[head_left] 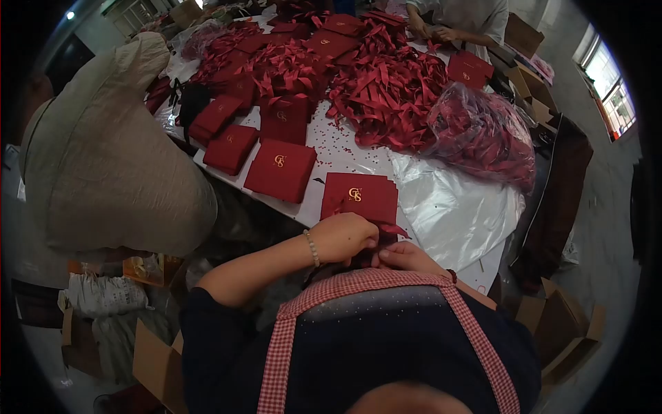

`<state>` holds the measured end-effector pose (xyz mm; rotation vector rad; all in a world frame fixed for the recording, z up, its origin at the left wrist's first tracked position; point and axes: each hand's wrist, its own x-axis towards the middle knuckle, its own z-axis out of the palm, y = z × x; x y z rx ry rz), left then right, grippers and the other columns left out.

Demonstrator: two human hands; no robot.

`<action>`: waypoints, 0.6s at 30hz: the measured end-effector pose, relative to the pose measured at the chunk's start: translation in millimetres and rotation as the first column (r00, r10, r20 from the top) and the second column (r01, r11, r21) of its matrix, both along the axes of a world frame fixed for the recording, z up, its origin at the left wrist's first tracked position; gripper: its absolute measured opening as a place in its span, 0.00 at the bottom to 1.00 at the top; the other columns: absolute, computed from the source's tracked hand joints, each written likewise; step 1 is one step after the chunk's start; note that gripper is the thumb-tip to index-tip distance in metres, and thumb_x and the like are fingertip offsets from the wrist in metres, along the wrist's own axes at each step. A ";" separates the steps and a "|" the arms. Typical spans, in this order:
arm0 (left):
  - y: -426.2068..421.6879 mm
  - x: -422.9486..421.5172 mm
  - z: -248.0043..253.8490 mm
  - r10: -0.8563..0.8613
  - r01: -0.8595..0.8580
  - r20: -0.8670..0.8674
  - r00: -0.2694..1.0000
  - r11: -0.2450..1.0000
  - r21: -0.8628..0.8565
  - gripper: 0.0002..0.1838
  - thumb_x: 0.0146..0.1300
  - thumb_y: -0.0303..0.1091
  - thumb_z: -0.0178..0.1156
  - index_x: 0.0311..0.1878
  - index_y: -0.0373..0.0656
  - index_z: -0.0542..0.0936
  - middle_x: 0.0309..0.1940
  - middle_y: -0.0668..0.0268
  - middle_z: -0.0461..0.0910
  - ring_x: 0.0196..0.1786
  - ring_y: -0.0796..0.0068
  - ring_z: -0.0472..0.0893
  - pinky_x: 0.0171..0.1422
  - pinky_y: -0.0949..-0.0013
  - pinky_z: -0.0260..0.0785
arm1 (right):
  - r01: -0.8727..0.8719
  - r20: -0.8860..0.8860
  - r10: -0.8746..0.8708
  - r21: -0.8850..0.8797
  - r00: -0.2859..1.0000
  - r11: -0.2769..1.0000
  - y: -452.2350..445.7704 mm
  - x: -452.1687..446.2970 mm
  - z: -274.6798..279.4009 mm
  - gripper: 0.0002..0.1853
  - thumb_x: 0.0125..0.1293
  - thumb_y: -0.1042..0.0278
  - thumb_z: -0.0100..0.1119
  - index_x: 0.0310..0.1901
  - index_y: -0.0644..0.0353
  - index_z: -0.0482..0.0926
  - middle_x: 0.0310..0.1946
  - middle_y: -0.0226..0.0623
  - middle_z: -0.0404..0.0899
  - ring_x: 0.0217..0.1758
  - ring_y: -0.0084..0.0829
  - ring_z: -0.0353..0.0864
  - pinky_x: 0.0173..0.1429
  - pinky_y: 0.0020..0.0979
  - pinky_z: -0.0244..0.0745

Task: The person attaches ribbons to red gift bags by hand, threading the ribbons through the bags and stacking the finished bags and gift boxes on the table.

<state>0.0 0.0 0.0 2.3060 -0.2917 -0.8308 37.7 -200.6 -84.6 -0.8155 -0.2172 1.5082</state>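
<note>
Where the bench (291, 210) ends nearest the wearer, a fanned stack of red pouches (358, 193) lies on it, directly beyond the fingers. The left hand (343, 238) is nearer and covers the stack's near part; the long axis cannot be confirmed. The right hand (410, 257) sits lower, beside a red ribbon (394, 232). Both hands' fingers are curled; their grip cannot be told. A neighbouring stack (281, 170) bounds the left; flat plastic sheeting (455, 210) lies right.
</note>
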 end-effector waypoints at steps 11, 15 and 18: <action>-6.4 -37.3 -17.8 0.048 -0.055 0.363 0.930 0.998 0.008 0.10 0.62 0.35 0.49 0.36 0.36 0.71 0.33 0.52 0.76 0.39 0.52 0.76 0.42 0.58 0.68 | 0.032 0.828 -0.207 0.261 -0.522 0.965 2.7 5.7 33.6 0.12 0.51 0.60 0.64 0.37 0.52 0.77 0.18 0.30 0.76 0.17 0.30 0.76 0.19 0.28 0.68; -6.2 -44.8 -8.5 0.084 -0.078 0.335 0.938 0.996 -0.031 0.10 0.62 0.35 0.49 0.35 0.36 0.71 0.34 0.52 0.76 0.38 0.52 0.76 0.41 0.58 0.68 | -0.055 0.808 -0.136 0.128 -0.574 0.990 2.5 2.3 56.9 0.11 0.53 0.59 0.60 0.36 0.51 0.76 0.16 0.29 0.74 0.16 0.31 0.75 0.18 0.29 0.66; -2.8 -48.5 -5.2 0.123 -0.103 0.363 0.924 0.992 -0.073 0.10 0.61 0.35 0.49 0.34 0.38 0.72 0.33 0.53 0.76 0.38 0.53 0.76 0.41 0.57 0.67 | -0.153 0.813 -0.080 -0.012 -0.577 0.988 7.6 3.3 61.3 0.08 0.54 0.60 0.56 0.33 0.51 0.74 0.16 0.30 0.72 0.17 0.32 0.74 0.18 0.30 0.67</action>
